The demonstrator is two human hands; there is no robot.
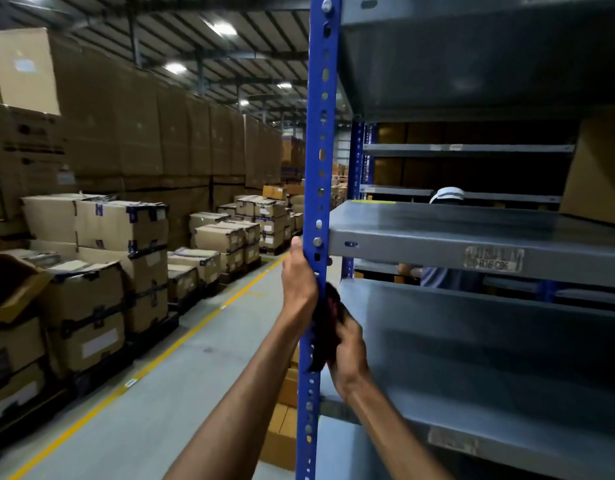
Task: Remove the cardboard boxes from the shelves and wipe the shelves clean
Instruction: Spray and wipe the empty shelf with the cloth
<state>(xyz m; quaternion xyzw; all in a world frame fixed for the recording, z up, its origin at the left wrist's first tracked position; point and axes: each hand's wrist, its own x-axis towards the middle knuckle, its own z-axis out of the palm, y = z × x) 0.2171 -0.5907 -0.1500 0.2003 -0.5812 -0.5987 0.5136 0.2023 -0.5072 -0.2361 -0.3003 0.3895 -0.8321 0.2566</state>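
Note:
A blue perforated upright post [320, 133] carries grey metal shelves [472, 237] on its right. My left hand [297, 275] grips the post from the left, just below the middle shelf's corner. My right hand [349, 351] presses a dark red cloth [328, 327] against the post's right side, above the lower shelf [506, 393]. One cardboard box [597, 174] stands at the far right of the middle shelf, partly cut off by the frame edge.
Stacks of cardboard boxes [101, 258] on pallets line the left of a grey aisle marked by a yellow line [181, 337]. More boxes [281, 431] sit on the floor by the post's foot. A person in a white cap [448, 195] is behind the shelves.

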